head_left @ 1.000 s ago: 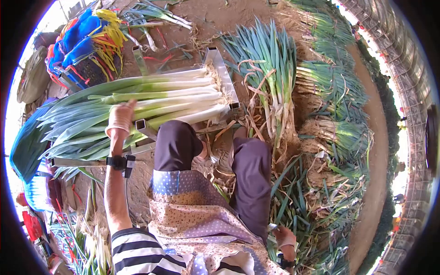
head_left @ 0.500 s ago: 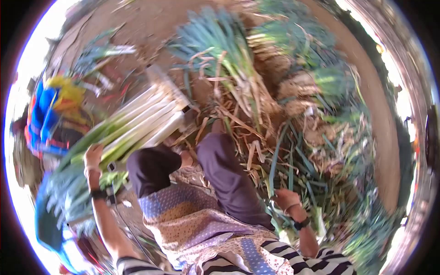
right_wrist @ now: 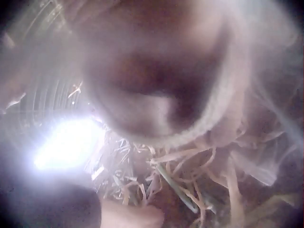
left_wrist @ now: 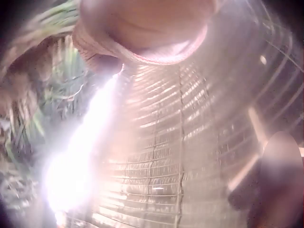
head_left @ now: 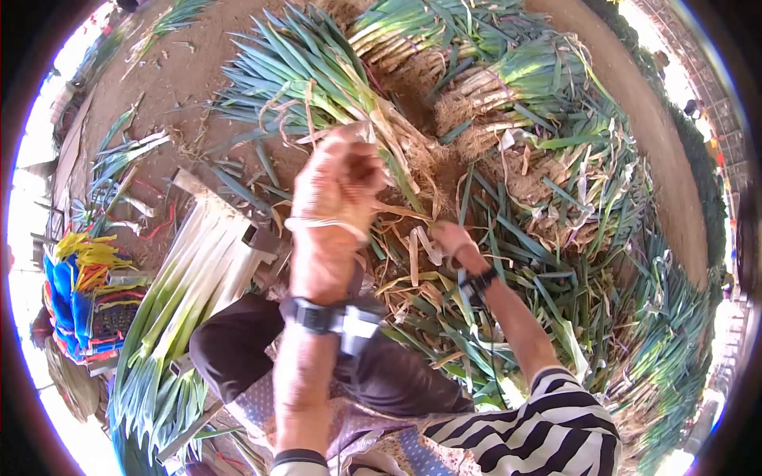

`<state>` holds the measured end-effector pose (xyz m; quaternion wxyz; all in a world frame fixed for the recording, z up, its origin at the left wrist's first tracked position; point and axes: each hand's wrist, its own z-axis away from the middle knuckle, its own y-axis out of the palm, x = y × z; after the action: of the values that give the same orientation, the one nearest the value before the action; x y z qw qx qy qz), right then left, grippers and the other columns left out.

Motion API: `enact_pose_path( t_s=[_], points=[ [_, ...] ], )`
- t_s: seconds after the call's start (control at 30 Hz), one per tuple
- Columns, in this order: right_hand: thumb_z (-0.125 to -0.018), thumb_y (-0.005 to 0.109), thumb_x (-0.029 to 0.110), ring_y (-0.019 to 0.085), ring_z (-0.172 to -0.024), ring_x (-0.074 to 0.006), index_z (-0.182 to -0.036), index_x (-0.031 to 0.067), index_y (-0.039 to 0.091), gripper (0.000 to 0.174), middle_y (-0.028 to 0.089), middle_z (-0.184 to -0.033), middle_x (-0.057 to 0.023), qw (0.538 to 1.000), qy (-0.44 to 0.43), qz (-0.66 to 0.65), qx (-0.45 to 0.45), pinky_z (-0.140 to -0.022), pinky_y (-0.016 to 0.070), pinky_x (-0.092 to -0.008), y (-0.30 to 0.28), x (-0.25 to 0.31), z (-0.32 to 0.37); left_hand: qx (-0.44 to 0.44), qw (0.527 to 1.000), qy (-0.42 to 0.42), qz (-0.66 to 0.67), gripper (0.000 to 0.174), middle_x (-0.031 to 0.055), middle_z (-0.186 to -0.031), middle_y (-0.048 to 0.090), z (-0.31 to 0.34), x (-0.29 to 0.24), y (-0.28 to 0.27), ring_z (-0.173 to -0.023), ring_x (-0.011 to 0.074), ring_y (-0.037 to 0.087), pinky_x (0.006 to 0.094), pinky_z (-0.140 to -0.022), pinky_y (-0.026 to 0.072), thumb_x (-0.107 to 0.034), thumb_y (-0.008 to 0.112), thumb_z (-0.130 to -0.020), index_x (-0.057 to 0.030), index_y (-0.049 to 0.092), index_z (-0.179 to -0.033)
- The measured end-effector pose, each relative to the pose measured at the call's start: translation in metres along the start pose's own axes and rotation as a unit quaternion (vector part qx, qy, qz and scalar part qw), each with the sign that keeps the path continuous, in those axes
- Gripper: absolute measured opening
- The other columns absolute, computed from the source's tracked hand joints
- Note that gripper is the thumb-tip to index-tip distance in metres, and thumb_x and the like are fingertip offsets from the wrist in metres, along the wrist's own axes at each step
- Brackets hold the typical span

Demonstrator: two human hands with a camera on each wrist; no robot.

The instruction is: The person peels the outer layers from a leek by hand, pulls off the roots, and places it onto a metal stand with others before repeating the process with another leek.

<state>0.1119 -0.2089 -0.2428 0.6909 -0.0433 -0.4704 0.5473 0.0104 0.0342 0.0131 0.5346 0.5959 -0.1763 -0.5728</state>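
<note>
My left hand (head_left: pixel 337 186), in a ribbed glove with a pale cuff, is raised close to the head camera with its fingers bent. No held thing shows in it, and it overlaps a large bunch of leeks (head_left: pixel 305 71) lying behind. At the root end of that bunch, my right hand (head_left: pixel 454 242) reaches down, fingertips right by the lower end of a green stalk (head_left: pixel 410 189); I cannot tell whether it grips it. Cleaned leeks (head_left: pixel 189 270) with white shanks lie side by side in a metal frame (head_left: pixel 208 194) to the left.
More leek bunches (head_left: pixel 516 79) lie at the back right. Stripped leaves (head_left: pixel 524 278) litter the ground around my right arm. A basket (head_left: pixel 109 319) draped with blue and yellow ties (head_left: pixel 75 289) stands at far left. My knee (head_left: pixel 234 341) is beside the metal frame.
My left hand has left the cleaned leeks and come up to the right. My right hand has moved forward from beside my thigh to the bunch's root end. The head view has turned right.
</note>
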Motion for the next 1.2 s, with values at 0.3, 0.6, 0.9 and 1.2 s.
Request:
enact_pose_path(
  t_s=[0.3,0.6,0.9,1.2],
  points=[
    [-0.083,0.057,0.032,0.062,-0.088,-0.0318,-0.096,0.0039,0.062,0.032,0.065,-0.094,-0.0178,0.99,0.014,-0.009,-0.143,-0.076,0.0469,-0.043,-0.006,0.017,-0.19,-0.142,0.982,-0.059,-0.112,0.033,0.0044,-0.073,0.061,-0.028,0.048,-0.006,-0.059,0.0145,0.057,0.0274,-0.053,0.0467,-0.035,0.059,-0.09,-0.0036,0.064,-0.096],
    [-0.073,0.067,0.039,0.064,-0.092,-0.0335,-0.11,-0.0009,0.061,0.055,0.065,-0.104,-0.0201,0.988,0.148,-0.001,-0.052,-0.078,0.0508,-0.0437,0.014,0.063,-0.205,-0.188,0.972,-0.081,-0.119,0.035,0.0074,-0.072,0.061,-0.039,0.046,-0.009,-0.057,0.0179,0.057,0.0297,-0.05,0.0467,-0.037,0.058,-0.09,-0.0021,0.064,-0.094],
    [-0.065,0.076,0.043,0.066,-0.079,-0.0319,-0.097,-0.0023,0.064,0.056,0.066,-0.084,-0.0215,0.99,-0.066,0.019,-0.122,-0.067,0.0502,-0.037,-0.007,0.013,0.028,-0.282,0.954,-0.056,-0.085,0.022,0.005,-0.07,0.056,-0.058,0.09,-0.025,-0.059,0.0171,0.054,0.0299,-0.053,0.0457,-0.029,0.069,-0.083,-0.0094,0.059,-0.084],
    [-0.057,0.083,0.035,0.062,-0.063,-0.0195,-0.089,-0.0033,0.064,0.053,0.065,-0.071,-0.0157,0.955,0.23,-0.03,-0.187,-0.062,0.0488,-0.0322,-0.068,0.042,0.367,-0.208,0.923,-0.274,-0.171,0.038,0.0043,-0.075,0.061,-0.01,0.153,0.026,-0.064,0.0177,0.058,0.0392,-0.054,0.047,-0.046,0.066,-0.083,-0.0097,0.06,-0.095]
  ],
)
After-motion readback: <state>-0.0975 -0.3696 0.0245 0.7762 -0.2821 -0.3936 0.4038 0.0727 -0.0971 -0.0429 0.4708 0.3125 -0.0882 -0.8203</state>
